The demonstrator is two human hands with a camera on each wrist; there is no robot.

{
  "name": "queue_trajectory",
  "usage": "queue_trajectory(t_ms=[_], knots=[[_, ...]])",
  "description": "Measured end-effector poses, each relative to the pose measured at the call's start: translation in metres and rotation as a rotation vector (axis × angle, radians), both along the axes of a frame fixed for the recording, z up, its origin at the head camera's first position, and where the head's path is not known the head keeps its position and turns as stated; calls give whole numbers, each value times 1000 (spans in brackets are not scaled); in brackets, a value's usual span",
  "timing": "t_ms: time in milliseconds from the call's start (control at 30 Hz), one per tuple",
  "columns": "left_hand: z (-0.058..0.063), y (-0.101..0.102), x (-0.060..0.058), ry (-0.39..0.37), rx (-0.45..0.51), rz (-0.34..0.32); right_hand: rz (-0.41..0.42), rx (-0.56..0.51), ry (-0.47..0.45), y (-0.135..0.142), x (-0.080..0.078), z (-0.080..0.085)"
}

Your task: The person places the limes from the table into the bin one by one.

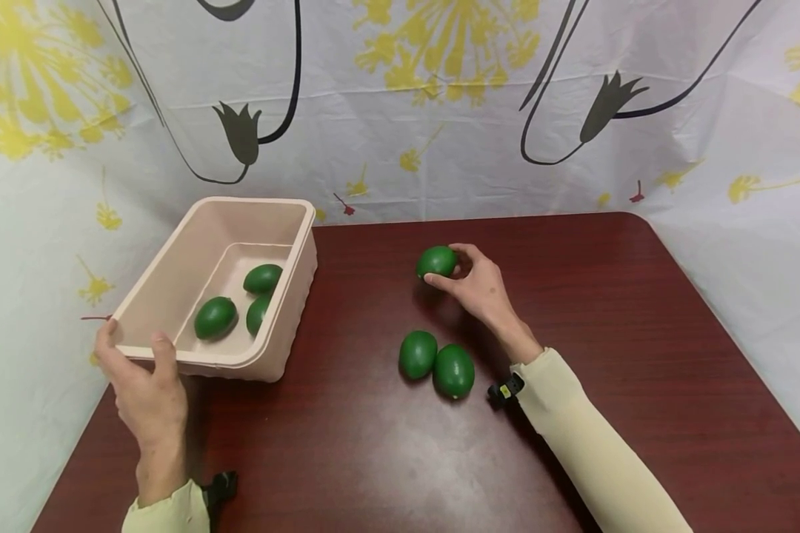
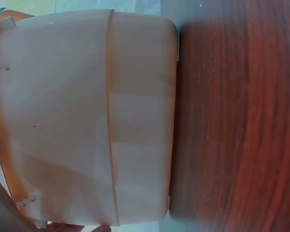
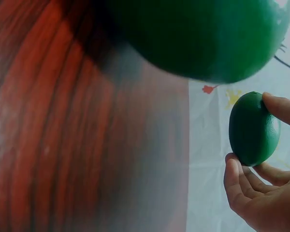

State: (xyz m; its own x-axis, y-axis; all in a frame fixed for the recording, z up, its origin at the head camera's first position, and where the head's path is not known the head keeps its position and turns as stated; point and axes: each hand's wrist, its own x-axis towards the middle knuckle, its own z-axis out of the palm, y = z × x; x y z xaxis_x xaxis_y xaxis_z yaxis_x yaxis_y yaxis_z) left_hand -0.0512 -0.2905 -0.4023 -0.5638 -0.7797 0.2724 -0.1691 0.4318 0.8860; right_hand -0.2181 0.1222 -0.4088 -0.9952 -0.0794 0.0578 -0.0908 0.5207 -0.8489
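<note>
glossy table, flowered cloth behind

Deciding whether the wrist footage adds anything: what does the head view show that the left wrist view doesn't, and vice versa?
Only head: the right hand pinching a green oval, a pair of green ovals on the table, and the bin's inner floor.
Only left wrist: a bin wall's broad outer face, with a ridge along it.
Both: the bin, table, patterned sheet and at least part of the left hand.
</note>
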Motion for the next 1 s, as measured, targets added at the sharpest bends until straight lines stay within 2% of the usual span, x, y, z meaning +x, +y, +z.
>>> queue_trajectory(t_ms=[500, 1000], knots=[[3, 1, 2, -27, 12, 2, 61, -90, 39, -20, 17, 14], [3, 0, 1, -23, 14, 7, 142, -108, 93, -47, 32, 27]])
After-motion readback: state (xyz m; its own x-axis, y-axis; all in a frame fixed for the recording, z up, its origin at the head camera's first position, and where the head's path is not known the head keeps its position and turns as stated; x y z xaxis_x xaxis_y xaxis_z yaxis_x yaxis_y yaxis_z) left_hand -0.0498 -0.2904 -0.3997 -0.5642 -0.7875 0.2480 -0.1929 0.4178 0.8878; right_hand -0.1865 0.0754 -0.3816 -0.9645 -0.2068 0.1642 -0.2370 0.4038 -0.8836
